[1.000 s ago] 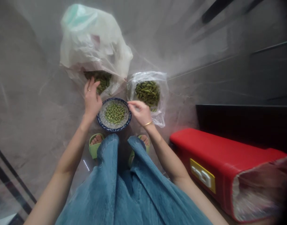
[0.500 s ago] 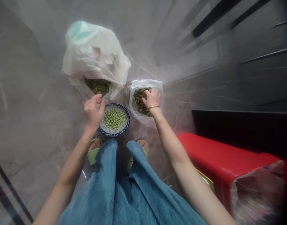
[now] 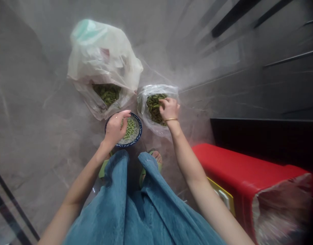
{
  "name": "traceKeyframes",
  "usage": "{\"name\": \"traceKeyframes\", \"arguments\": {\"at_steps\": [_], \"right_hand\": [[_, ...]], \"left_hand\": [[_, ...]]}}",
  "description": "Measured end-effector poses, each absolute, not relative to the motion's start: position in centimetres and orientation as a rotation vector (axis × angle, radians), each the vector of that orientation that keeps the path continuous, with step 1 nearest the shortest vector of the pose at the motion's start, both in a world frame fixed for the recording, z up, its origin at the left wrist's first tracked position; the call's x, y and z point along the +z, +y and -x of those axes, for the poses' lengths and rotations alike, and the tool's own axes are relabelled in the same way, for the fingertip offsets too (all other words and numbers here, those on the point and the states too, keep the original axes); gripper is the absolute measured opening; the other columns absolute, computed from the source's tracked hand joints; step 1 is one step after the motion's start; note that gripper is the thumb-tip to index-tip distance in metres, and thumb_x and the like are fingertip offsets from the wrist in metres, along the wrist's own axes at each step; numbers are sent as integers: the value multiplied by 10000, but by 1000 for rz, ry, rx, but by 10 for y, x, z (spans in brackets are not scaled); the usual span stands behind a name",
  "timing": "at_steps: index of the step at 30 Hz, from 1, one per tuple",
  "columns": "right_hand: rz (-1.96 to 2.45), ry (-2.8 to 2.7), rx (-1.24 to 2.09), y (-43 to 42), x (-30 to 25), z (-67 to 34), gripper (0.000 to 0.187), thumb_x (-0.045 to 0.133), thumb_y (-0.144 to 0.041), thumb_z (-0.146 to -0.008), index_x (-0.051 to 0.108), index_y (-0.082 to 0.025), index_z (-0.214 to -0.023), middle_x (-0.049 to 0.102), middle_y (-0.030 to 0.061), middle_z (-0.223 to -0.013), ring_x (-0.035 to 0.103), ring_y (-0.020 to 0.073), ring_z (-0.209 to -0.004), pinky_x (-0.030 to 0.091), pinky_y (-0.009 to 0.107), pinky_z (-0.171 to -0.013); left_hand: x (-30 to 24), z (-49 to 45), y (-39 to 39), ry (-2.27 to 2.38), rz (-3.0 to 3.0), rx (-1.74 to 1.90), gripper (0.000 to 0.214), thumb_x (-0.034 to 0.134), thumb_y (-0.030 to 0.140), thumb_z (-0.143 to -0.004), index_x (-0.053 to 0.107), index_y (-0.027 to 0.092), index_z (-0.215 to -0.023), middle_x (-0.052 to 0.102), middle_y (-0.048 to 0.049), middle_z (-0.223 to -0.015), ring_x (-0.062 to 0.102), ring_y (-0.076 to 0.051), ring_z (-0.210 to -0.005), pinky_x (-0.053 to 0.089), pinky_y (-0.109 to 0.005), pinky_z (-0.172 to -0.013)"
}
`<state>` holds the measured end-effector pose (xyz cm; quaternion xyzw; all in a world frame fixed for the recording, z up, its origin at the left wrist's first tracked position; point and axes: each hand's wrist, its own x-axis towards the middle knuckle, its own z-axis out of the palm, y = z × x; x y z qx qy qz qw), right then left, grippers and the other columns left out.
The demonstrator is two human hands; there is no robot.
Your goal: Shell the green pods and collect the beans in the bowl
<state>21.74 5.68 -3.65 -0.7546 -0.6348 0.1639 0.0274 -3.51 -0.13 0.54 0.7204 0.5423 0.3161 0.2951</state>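
My left hand (image 3: 116,127) is over the left part of a blue-rimmed bowl (image 3: 140,133) of shelled green beans (image 3: 130,128). Its fingers lie together, with the thumb apart below them, and I see nothing between them. In the mouth of a clear plastic bag (image 3: 156,130), my right hand (image 3: 170,109) has its fingertips bent among green pods that look like edamame (image 3: 154,104). A pod seems to lie between its thumb and forefinger, partly hidden. Beyond the bowl, a larger white plastic bag (image 3: 102,64) lies open with more green pods (image 3: 107,93) inside.
A red bin (image 3: 238,170) with a plastic liner stands at my right, near a black panel (image 3: 261,143). My jean-clad legs (image 3: 143,211) and green sandals (image 3: 143,177) are just in front of the bowl. Grey marbled floor (image 3: 31,119) lies under everything.
My left hand has moved right and nearer, from the white bag's mouth to over the bowl. My right hand has shifted slightly right and stays at the clear bag.
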Motion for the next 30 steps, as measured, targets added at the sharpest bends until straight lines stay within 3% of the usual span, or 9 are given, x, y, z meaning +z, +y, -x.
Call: {"name": "traceKeyframes", "arguments": {"at_steps": [5,9,13,16,18,26,30], "right_hand": [[2363,-2033,555,57,-33,-209,195,578,-208,-809,677,-161,-971,589,165,-1187,445,319,-1156,332,482,-941],[2234,-1822,608,51,-23,-207,184,535,-224,-853,648,-157,-982,637,152,-1111,524,280,-1097,365,465,-944],[1856,-1416,1283,31,2,-195,260,564,-390,-838,649,-150,-887,683,77,-780,604,184,-723,471,335,-712],[1524,-1332,1830,17,24,-182,337,662,-485,-742,652,-149,-738,648,24,-631,563,133,-596,447,270,-605],[1389,-1332,2031,11,33,-174,372,686,-513,-709,643,-145,-673,624,6,-582,539,109,-560,419,242,-567],[1511,-784,1986,-17,12,-128,577,603,-735,-644,511,-172,-557,442,-58,-405,388,60,-371,287,211,-388],[1506,-715,2005,-34,8,-117,595,629,-741,-618,484,-170,-530,435,-59,-399,356,44,-358,252,207,-379]], "left_hand": [[3,35,-7,1416,-1907,846,319,439,105,-875,555,177,-1164,703,-53,-1002,648,-161,-991,501,-330,-919],[3,32,-9,1409,-1901,870,305,433,121,-891,554,178,-1165,702,-54,-1003,645,-158,-1002,495,-333,-940],[7,26,-9,1402,-1918,884,357,435,188,-918,474,165,-1271,682,-81,-1082,635,-170,-1042,492,-355,-961],[10,25,-10,1268,-2048,827,433,484,240,-905,427,161,-1327,624,-124,-1212,607,-198,-1101,494,-377,-970],[11,26,-14,1140,-2149,777,401,497,238,-903,470,177,-1298,640,-112,-1162,615,-193,-1075,515,-351,-937],[9,33,-37,1187,-2220,712,332,455,239,-929,509,174,-1250,633,-53,-858,632,-150,-797,541,-265,-737],[5,35,-47,1225,-2212,637,368,424,224,-930,438,153,-1292,643,-78,-896,643,-174,-836,543,-293,-760]]}}
